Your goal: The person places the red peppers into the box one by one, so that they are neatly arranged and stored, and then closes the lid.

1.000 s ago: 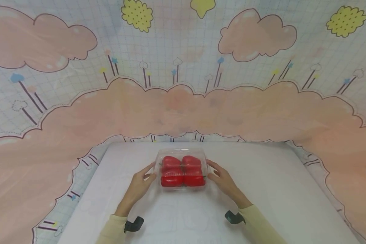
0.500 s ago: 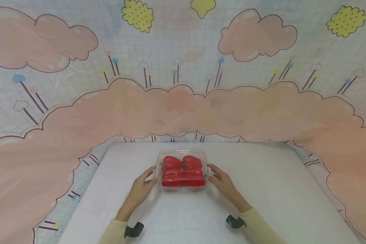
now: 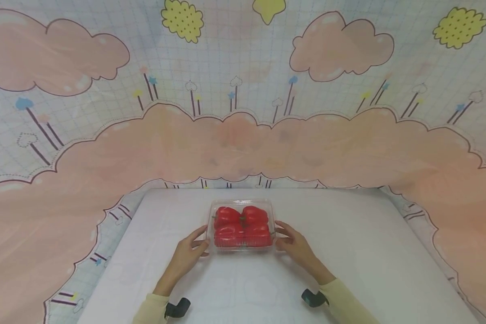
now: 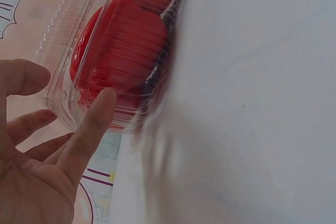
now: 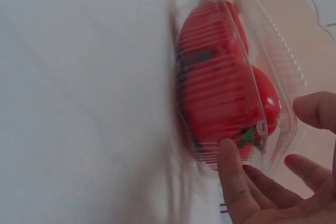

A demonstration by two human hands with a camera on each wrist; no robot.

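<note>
A clear plastic clamshell box (image 3: pixel 240 249) holds several red bell peppers (image 3: pixel 228 216), some with green stems showing. The box stands on the white table with its see-through lid over the peppers. At its left side is my left hand (image 3: pixel 187 253), its fingers spread and loosely bent; in the left wrist view one fingertip lies against the ribbed wall. Opposite, my right hand (image 3: pixel 297 249) is at the right side with its fingers likewise spread. The right wrist view has a fingertip by the lower wall near a green stem (image 5: pixel 248 137).
The white tabletop (image 3: pixel 368 252) stretches out around the box. Behind and beside it hangs a cloth (image 3: pixel 243 144) printed with pink clouds and a grid. Black wrist mounts (image 3: pixel 178 308) stick out from both cream sleeves (image 3: pixel 348 301).
Both hands have slid slightly toward the near side along the box's ends. The shiny lines across the lid have shifted nearer me, while the box has stayed almost in place.
</note>
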